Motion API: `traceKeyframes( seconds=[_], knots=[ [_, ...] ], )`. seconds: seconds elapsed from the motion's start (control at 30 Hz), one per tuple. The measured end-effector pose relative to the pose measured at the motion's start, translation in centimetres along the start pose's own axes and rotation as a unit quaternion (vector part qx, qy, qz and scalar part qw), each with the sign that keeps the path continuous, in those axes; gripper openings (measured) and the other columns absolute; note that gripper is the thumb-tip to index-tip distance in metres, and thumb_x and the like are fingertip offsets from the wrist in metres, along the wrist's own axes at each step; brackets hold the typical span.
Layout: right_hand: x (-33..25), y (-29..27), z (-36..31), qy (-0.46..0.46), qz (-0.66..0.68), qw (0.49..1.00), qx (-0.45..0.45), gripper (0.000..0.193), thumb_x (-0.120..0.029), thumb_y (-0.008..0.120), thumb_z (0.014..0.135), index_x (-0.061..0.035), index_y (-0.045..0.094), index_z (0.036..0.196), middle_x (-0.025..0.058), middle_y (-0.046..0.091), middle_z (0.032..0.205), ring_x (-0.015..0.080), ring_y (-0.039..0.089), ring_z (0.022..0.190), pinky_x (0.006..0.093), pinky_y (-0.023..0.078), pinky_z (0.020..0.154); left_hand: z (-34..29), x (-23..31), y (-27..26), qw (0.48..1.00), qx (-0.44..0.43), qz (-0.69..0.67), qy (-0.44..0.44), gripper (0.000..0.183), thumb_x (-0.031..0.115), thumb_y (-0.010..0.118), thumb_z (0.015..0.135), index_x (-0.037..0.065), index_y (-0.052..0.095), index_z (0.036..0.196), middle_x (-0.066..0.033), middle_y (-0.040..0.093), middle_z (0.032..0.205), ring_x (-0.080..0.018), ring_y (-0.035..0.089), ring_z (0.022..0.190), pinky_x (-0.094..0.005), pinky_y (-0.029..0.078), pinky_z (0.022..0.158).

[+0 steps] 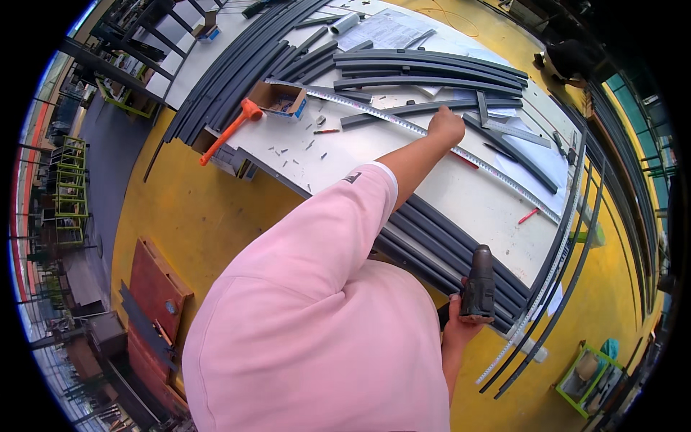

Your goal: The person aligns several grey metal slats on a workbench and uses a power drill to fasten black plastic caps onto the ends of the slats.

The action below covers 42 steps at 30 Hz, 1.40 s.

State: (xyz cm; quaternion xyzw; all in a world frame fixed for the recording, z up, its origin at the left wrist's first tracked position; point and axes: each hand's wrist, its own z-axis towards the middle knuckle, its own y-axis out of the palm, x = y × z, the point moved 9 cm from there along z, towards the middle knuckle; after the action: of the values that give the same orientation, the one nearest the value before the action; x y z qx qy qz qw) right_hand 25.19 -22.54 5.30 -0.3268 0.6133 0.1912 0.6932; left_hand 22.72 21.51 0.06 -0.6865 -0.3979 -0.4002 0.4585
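Observation:
My left hand [446, 128] reaches out over the white worktable [317, 173], its fingers closed. It is at a dark grey strip [403, 114] and above a long measuring scale [389, 117] that crosses the table; whatever the fingers hold is hidden. Low at the right, near the table's front edge, my right hand [458, 324] grips a dark power drill [479, 284], its nose pointing away from me. Beside the drill lie several dark grey strips [439, 234] along the front edge. A metal square [515, 132] rests to the right of my left hand.
An orange hammer [234, 129] leans by an open cardboard box [284, 99] at the table's left. Small screws [309, 144] and a red marker [528, 216] lie on the tabletop. Long strips [568, 281] overhang the right edge. A green-framed cart [590, 378] stands on the yellow floor.

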Motion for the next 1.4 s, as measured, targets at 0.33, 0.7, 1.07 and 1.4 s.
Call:
traceKeyframes(
  seconds=[0.33,0.7,1.07,1.4],
  knots=[
    [-3.1,8.4,-4.5,0.139,0.032,0.989,0.032,0.050,-0.001,0.065,0.091,-0.0010,0.055,0.140,0.0107,0.069,0.123,0.0151,0.064,0.091,0.0315,0.053,0.087,-5.6,-6.6,-22.9,0.886,0.031,0.342,0.311,0.013,0.011,0.062,0.091,0.007,0.069,0.102,-0.0114,0.067,0.098,-0.0340,0.066,0.094,-0.0465,0.054,0.081],
    [-12.8,25.6,-0.6,-0.156,-0.280,0.934,-0.160,0.067,-0.012,0.085,0.072,0.0045,0.060,0.132,0.0156,0.072,0.100,0.0273,0.070,0.083,0.0349,0.056,0.076,-4.9,-8.9,-27.4,0.984,-0.162,-0.070,-0.032,0.022,0.014,0.059,0.101,0.002,0.059,0.120,-0.0117,0.065,0.103,-0.0265,0.067,0.104,-0.0382,0.056,0.092],
    [-15.1,30.0,-0.5,-0.228,-0.274,0.916,-0.185,0.065,-0.010,0.083,0.072,0.0027,0.061,0.133,0.0173,0.072,0.113,0.0358,0.071,0.094,0.0403,0.057,0.082,-11.8,-7.3,-26.8,0.787,-0.233,-0.542,-0.180,0.052,0.008,0.055,0.104,0.007,0.032,0.151,-0.0086,0.061,0.103,-0.0278,0.068,0.107,-0.0440,0.058,0.099],
    [-15.9,30.7,-1.4,-0.284,-0.270,0.907,-0.156,0.067,-0.016,0.085,0.070,0.0038,0.061,0.130,0.0157,0.070,0.095,0.0328,0.067,0.077,0.0397,0.054,0.071,-12.7,-7.6,-26.7,0.814,-0.177,-0.506,-0.223,0.039,0.011,0.046,0.103,0.005,0.034,0.139,-0.0082,0.056,0.096,-0.0273,0.069,0.088,-0.0473,0.061,0.082]
  ],
)
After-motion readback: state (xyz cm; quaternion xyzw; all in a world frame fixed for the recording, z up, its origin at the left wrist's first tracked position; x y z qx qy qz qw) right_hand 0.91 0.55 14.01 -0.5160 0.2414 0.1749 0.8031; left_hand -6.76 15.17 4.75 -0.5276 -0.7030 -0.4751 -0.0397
